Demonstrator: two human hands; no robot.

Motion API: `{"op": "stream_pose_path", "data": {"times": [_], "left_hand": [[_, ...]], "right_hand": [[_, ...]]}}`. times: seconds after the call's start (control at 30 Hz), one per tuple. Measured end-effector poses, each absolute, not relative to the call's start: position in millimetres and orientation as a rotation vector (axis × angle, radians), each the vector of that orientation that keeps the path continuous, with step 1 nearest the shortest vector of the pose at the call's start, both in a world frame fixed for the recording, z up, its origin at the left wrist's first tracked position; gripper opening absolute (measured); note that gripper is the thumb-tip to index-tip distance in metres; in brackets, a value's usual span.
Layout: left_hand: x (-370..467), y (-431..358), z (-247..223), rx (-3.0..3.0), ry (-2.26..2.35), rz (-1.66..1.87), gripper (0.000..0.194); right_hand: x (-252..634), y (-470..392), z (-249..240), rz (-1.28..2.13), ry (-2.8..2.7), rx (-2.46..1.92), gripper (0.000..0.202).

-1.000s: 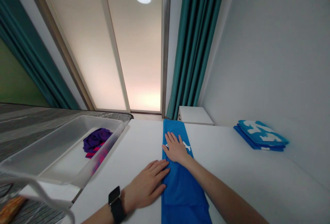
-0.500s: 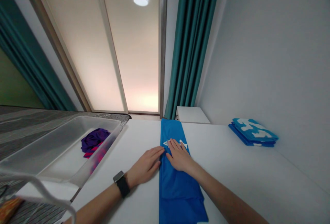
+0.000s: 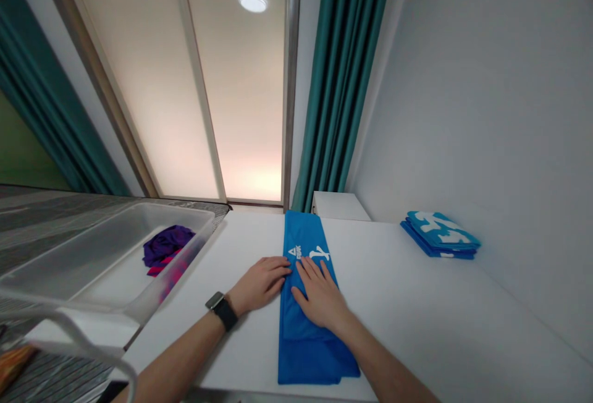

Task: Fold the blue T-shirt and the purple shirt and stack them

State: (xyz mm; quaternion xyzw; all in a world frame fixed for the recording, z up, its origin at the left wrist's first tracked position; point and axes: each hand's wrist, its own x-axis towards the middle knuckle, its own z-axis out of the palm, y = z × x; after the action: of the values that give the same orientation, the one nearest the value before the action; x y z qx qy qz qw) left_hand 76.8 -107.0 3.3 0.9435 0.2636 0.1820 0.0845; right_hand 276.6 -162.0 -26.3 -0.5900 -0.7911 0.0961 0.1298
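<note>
**White counter (image 3: 386, 304) with a long blue garment (image 3: 295, 319) under both my hands**

Frosted panels (image 3: 243, 112) stand at the back of the room, with teal curtains (image 3: 345, 81) to either side and a round light (image 3: 252, 2) showing on the glass. Right of them runs a plain pale wall (image 3: 486, 112), and a low white cabinet (image 3: 340, 206) sits just beyond the counter's far edge.

The garment lies before me in a narrow folded strip, running from near that far edge towards me. White lettering and a white figure show on its upper part.

My right hand (image 3: 319, 296) rests flat on it, just below the print, fingers a little apart and the thumb spread wide. My left hand (image 3: 260, 284), with a dark watch (image 3: 221, 310) on the wrist, has its fingers close together, tips touching the garment's left edge; neither hand is closed around anything.

Well apart to the right is a neat stack of folded blue cloths (image 3: 440, 235), the top one white-patterned. To the left, a translucent bin (image 3: 69, 258) holds a crumpled purple cloth (image 3: 167, 244) and a pink-and-red piece (image 3: 160, 266), touching each other.
</note>
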Motion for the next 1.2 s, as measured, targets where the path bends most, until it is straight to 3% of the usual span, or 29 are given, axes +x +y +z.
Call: {"op": "stream_pose_path", "data": {"times": [0.2, 0.5, 0.83, 1.07, 1.2], "left_hand": [[75, -125, 9, 2.804, 0.597, 0.526, 0.030], [74, -133, 15, 2.794, 0.553, 0.515, 0.021], [72, -156, 30, 2.823, 0.333, 0.306, 0.029], [67, -169, 39, 2.886, 0.249, 0.250, 0.011], [64, -174, 41, 2.920, 0.137, 0.267, 0.015]], "right_hand": [[283, -161, -27, 0.332, -2.212, -1.641, 0.051], [286, -168, -15, 0.388, -2.057, -1.312, 0.015], [287, -168, -17, 0.365, -2.087, -1.294, 0.013], [285, -205, 1, 0.454, -2.303, -1.205, 0.006], [290, -233, 3, 0.571, -2.417, -1.118, 0.011]]}}
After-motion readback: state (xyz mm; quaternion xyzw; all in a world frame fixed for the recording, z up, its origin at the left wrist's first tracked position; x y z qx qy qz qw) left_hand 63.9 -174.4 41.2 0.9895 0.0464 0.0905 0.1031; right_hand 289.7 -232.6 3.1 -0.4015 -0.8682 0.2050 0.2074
